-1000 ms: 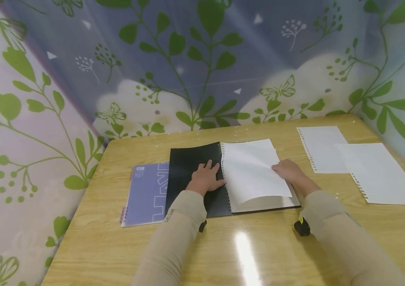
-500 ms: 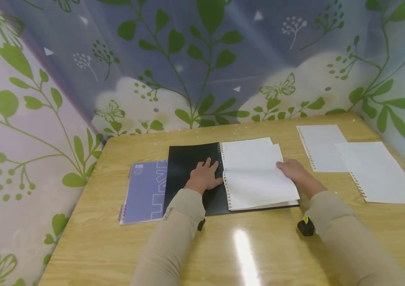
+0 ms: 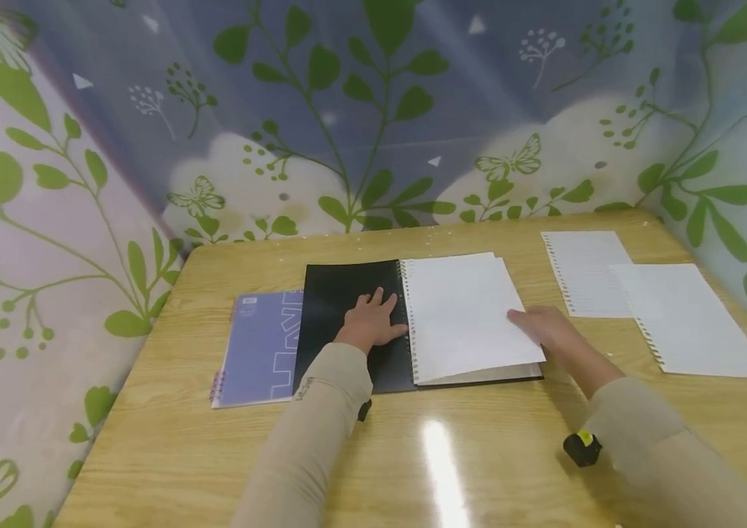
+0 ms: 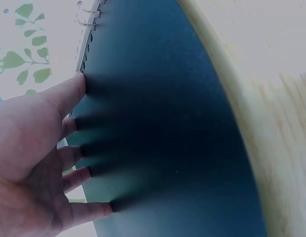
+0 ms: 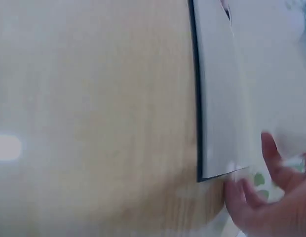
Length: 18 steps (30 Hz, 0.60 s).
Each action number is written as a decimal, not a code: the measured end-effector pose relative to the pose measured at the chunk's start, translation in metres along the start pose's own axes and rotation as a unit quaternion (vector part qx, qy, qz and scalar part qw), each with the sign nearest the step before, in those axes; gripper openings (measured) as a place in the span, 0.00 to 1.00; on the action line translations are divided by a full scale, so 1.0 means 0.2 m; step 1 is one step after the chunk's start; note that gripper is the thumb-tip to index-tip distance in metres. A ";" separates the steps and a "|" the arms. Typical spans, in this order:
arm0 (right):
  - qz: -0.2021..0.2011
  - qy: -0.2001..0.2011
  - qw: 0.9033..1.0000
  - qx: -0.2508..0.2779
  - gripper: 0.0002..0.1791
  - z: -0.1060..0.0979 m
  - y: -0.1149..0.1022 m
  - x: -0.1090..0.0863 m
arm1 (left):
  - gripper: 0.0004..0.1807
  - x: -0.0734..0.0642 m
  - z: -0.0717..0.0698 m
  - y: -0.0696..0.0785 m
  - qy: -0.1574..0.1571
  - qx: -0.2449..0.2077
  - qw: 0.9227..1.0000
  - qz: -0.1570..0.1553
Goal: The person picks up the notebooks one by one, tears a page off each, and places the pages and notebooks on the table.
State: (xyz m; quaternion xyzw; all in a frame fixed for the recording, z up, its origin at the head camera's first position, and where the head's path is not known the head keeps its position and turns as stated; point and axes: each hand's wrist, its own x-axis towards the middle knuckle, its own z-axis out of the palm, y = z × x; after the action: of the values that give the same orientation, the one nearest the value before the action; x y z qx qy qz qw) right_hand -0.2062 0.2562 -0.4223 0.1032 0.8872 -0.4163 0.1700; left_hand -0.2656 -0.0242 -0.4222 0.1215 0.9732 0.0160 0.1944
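A spiral notebook lies open, its black cover to the left and white pages to the right. Fingers spread, my left hand rests on the black cover beside the rings; the left wrist view shows the same hand with its fingertips on the dark cover. At the pages' right edge, my right hand holds a sheet, thumb on top. That sheet's lower corner stands raised above the pages below. In the right wrist view, my right hand is blurred, thumb and fingers somewhat apart at the notebook's edge.
A purple spiral notebook lies partly under the black cover. Two loose sheets with torn holes, a farther one and a nearer one, overlap on the wooden table. A leaf-patterned curtain hangs behind.
The sheet at my right hand has settled lower and flatter over the pages. My right forearm has shifted slightly toward the right and nearer. The left hand stays on the cover.
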 end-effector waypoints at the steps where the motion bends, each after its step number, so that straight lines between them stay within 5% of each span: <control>1: -0.011 0.013 1.000 -0.015 0.30 0.01 0.01 -0.02 | 0.38 0.00 0.00 0.00 0.001 0.000 1.000 0.000; 5: -0.045 0.074 0.995 -0.053 0.17 0.03 0.04 -0.07 | 0.38 0.00 0.00 0.00 0.002 -0.001 1.000 0.004; 18: -0.073 0.123 0.984 -0.108 0.18 0.06 0.07 -0.05 | 0.37 -0.01 -0.01 0.00 -0.002 -0.002 1.000 0.008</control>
State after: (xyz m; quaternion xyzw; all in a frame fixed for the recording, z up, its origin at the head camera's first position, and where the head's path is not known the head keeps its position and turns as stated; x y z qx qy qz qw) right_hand -0.1906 0.2552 -0.4346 0.0693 0.9462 -0.3136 0.0391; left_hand -0.2643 -0.0251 -0.4200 0.1286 0.9718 0.0187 0.1967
